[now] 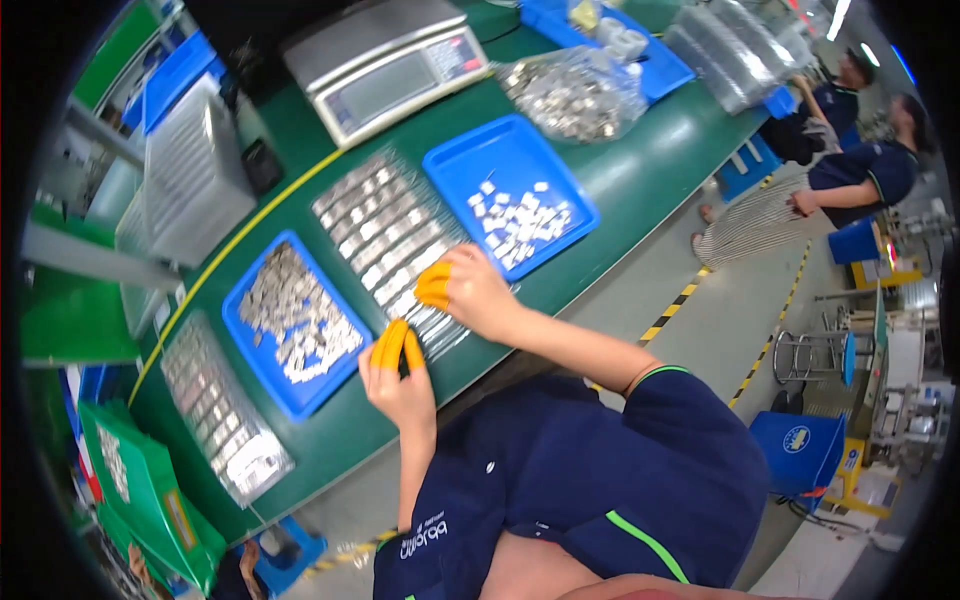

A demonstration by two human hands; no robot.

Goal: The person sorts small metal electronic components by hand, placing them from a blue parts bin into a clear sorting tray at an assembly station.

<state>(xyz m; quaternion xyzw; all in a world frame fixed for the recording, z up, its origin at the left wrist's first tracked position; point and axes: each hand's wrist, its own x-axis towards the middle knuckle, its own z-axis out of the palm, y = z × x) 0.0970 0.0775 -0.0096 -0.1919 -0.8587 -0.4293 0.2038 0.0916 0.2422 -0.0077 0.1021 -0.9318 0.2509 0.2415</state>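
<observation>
A clear plastic blister tray (385, 225) lies in front of me, with rows of small silvery metal parts in its far and middle pockets. My right hand (475, 290), with yellow finger cots, is bent down over the tray's near right part. Its fingertips are drawn together, and what they grip is hidden. At the tray's near left edge is my left hand (400, 375), also in yellow cots. Its fingers are pressed together around something too small to make out. Small metal parts fill a blue tray (303, 408) on the left. Another blue tray (465, 160) holds whiter small pieces on the right.
On the green table (640, 200) stand a weighing scale (385, 75) and a bag of metal parts (575, 95). A filled blister tray (220, 410) lies at far left, beside a green bin (150, 490). Stacked clear trays (195, 170) stand behind. Other people are at right.
</observation>
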